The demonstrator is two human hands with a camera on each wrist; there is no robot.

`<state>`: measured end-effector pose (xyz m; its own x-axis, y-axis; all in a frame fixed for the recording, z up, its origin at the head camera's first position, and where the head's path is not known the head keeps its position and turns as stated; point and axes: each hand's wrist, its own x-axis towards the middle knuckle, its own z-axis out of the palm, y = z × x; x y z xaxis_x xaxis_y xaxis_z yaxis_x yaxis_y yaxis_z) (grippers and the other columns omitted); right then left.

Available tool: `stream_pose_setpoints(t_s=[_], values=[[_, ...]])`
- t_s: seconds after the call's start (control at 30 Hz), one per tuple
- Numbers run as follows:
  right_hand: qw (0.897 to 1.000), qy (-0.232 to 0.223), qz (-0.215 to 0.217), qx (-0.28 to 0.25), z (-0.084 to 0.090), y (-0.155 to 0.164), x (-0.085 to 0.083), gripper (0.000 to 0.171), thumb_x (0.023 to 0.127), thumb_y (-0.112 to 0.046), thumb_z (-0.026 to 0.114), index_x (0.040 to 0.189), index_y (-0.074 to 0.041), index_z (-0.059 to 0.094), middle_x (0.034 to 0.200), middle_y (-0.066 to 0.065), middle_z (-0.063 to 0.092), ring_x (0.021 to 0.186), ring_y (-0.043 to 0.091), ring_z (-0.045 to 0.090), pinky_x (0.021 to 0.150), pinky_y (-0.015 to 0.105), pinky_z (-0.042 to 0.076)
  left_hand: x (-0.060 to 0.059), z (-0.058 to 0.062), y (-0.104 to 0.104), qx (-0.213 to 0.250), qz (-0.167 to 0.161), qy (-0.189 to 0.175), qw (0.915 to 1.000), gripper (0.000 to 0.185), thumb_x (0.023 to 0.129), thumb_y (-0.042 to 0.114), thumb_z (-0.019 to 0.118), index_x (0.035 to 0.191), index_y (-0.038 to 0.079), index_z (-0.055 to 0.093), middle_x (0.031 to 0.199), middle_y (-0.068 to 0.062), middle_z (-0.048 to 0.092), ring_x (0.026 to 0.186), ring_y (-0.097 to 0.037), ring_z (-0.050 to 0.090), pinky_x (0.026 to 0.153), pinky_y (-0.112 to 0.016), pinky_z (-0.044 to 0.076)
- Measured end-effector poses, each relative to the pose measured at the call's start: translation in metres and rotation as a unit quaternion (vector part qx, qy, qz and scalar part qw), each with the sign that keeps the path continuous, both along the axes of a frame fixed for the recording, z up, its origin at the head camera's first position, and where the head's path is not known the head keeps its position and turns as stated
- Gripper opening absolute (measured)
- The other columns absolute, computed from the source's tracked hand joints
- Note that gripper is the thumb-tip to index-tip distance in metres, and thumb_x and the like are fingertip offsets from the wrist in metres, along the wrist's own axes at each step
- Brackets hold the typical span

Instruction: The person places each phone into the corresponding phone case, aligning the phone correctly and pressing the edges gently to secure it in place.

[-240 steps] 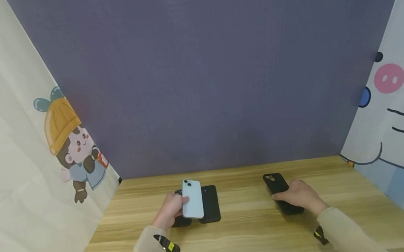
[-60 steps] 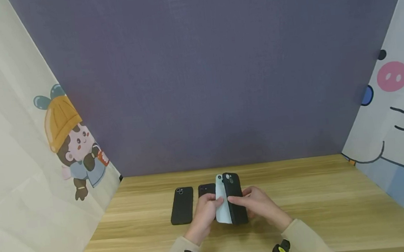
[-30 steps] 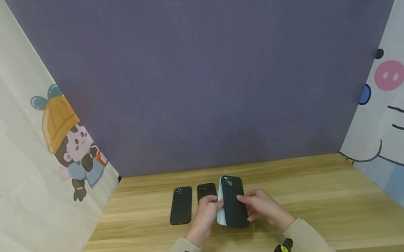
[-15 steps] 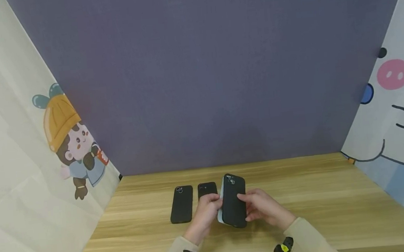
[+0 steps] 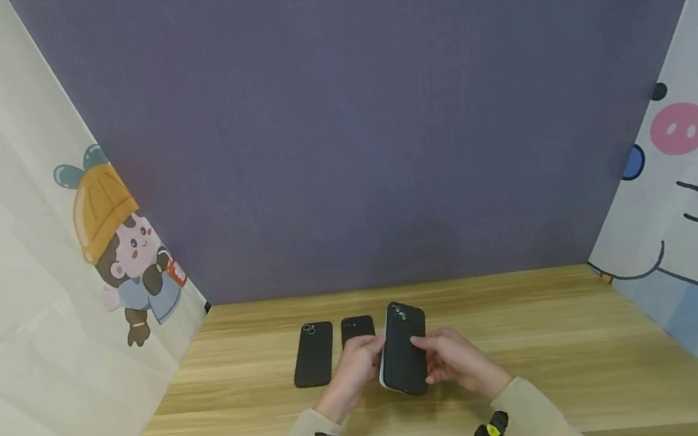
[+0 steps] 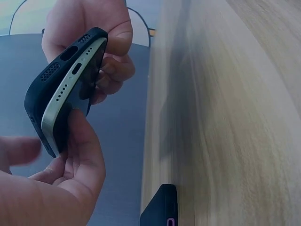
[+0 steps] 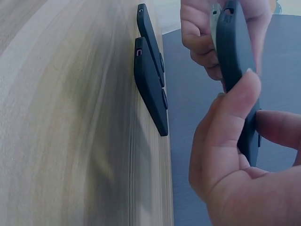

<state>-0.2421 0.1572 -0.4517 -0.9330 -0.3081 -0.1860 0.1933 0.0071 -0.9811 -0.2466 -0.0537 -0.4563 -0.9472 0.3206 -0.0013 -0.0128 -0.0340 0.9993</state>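
Note:
In the head view, my left hand (image 5: 356, 366) holds a light blue phone (image 5: 384, 375) at its left side. My right hand (image 5: 457, 359) grips a black phone case (image 5: 406, 360), thumb on its back and fingers round its right edge. The case covers the phone's back except for a thin pale strip on the left. In the left wrist view, the phone's bottom edge (image 6: 66, 87) stands proud of the case (image 6: 35, 101). There the left fingers lie against the screen, and the left thumb (image 6: 21, 150) is blurred beside the case.
Left of the hands, a black cased phone (image 5: 313, 356) lies on the wooden table (image 5: 235, 408). Beside it, a second black one (image 5: 357, 327) is partly hidden by my left hand. A dark panel (image 5: 342, 142) stands behind the table, with printed cloths at both sides.
Eight seconds ago the hands were apart, phone left and case right. They have come together over the table's middle; the case has slid left across the phone, leaving a thinner pale strip.

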Motion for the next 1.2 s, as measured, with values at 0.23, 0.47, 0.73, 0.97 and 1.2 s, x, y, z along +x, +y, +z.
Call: stream_pose_setpoints(t_s=[0.23,0.47,0.73,0.97,1.2], values=[[1.0,0.0,-0.002,0.003,0.001,-0.003,0.001,0.027,0.101,-0.026,0.063,0.092,0.0,0.063,0.067,0.002,0.058,0.053,0.009,0.055,0.052,0.023,0.053,0.0,0.001,0.0,-0.037,0.014,0.002,0.9992,0.039,0.096,0.035,0.072,0.107,-0.003,0.071,0.093,-0.007,0.073,0.082,-0.016,0.07,0.074,-0.029,0.057],[1.0,-0.004,-0.003,0.001,0.001,-0.005,0.004,0.031,0.1,-0.027,0.065,0.097,0.004,0.062,0.068,0.004,0.059,0.053,0.009,0.056,0.052,0.022,0.053,-0.001,-0.005,0.0,-0.038,0.021,0.008,0.999,0.034,0.096,0.03,0.072,0.105,-0.003,0.071,0.092,-0.007,0.073,0.08,-0.016,0.071,0.072,-0.029,0.057],[1.0,0.0,-0.014,0.017,-0.001,-0.003,0.007,0.031,0.099,-0.027,0.067,0.098,0.004,0.06,0.071,0.005,0.059,0.057,0.011,0.058,0.056,0.025,0.055,0.001,-0.007,-0.003,-0.068,0.029,0.017,0.9971,0.029,0.096,0.029,0.07,0.094,0.0,0.072,0.083,-0.003,0.069,0.076,-0.014,0.063,0.07,-0.029,0.05],[0.998,0.027,-0.05,0.022,0.003,0.002,0.003,0.029,0.099,-0.025,0.065,0.098,0.004,0.058,0.072,0.006,0.059,0.061,0.014,0.059,0.058,0.028,0.056,0.002,-0.005,-0.008,-0.059,0.004,0.018,0.9981,0.028,0.096,0.026,0.069,0.095,-0.002,0.073,0.083,-0.003,0.069,0.079,-0.016,0.063,0.074,-0.03,0.05],[0.996,0.037,-0.08,0.032,0.008,0.007,0.003,0.027,0.1,-0.025,0.064,0.1,0.002,0.061,0.074,0.006,0.059,0.064,0.015,0.058,0.059,0.03,0.056,0.003,-0.001,-0.012,-0.057,-0.029,0.017,0.9978,0.029,0.099,0.024,0.066,0.096,-0.004,0.072,0.081,-0.004,0.07,0.077,-0.016,0.065,0.07,-0.028,0.052]])
